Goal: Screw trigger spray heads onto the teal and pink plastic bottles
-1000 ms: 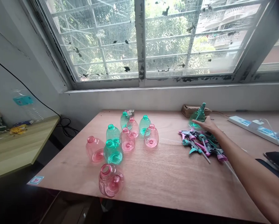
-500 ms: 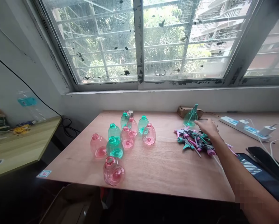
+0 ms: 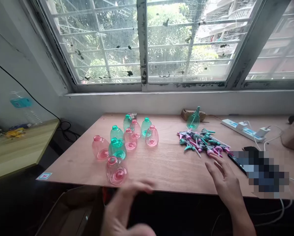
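My right hand (image 3: pixel 224 180) hangs over the front of the table with its fingers apart and nothing in it. Just beyond its fingertips lies a heap of pink, green and grey spray trigger heads (image 3: pixel 203 141) with thin dip tubes. Blurred by motion, my left hand (image 3: pixel 127 205) is at the table's front edge, fingers stretched to the right and no object visible in it. Nearest to it stands a clear pink bottle (image 3: pixel 116 172) without a top. Behind that are several more open pink and green bottles (image 3: pixel 117 149). A green bottle with a trigger head (image 3: pixel 193 119) stands behind the heap.
A small cardboard box (image 3: pixel 186 114) sits by the wall under the window. On the right are a white power strip (image 3: pixel 244 130) with cables and a dark phone-like device (image 3: pixel 236 164). An open carton (image 3: pixel 70 209) is below the table's front left edge.
My right hand has drawn back from beside the green spray bottle, toward me, and is open. My left hand has come into view at the front edge. The view has shifted slightly.
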Action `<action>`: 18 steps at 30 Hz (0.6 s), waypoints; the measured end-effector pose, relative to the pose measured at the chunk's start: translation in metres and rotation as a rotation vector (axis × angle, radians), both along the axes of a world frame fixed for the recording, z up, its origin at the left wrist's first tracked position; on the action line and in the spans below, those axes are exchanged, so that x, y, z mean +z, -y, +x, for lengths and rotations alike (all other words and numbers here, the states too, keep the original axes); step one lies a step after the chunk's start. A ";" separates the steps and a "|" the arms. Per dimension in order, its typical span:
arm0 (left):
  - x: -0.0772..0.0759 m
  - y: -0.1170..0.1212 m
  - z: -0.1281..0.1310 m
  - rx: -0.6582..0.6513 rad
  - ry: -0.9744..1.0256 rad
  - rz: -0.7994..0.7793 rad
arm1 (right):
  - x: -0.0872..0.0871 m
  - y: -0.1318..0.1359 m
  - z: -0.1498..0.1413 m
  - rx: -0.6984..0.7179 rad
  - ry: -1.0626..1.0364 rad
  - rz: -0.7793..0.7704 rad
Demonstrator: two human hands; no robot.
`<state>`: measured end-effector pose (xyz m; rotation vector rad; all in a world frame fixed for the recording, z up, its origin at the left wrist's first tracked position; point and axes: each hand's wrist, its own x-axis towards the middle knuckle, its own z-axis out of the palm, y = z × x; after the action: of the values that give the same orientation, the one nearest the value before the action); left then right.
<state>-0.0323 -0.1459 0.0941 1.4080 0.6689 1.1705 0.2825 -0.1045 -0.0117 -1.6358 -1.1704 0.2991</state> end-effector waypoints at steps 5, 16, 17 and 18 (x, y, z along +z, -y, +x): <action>-0.035 -0.059 -0.041 1.037 -0.088 0.256 | -0.002 -0.047 0.007 -0.019 0.201 0.036; -0.109 -0.090 -0.007 0.667 -0.395 -0.013 | 0.032 -0.177 0.085 -0.008 0.509 -0.356; -0.108 -0.092 0.002 0.594 -0.428 -0.010 | 0.030 -0.182 0.087 -0.015 0.533 -0.390; -0.106 -0.095 0.011 0.521 -0.460 -0.004 | 0.028 -0.185 0.087 -0.021 0.558 -0.418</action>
<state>-0.0216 -0.0512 -0.0122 1.5646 1.4255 1.2379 0.3699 0.0805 0.0167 -2.1827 -1.5776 0.0701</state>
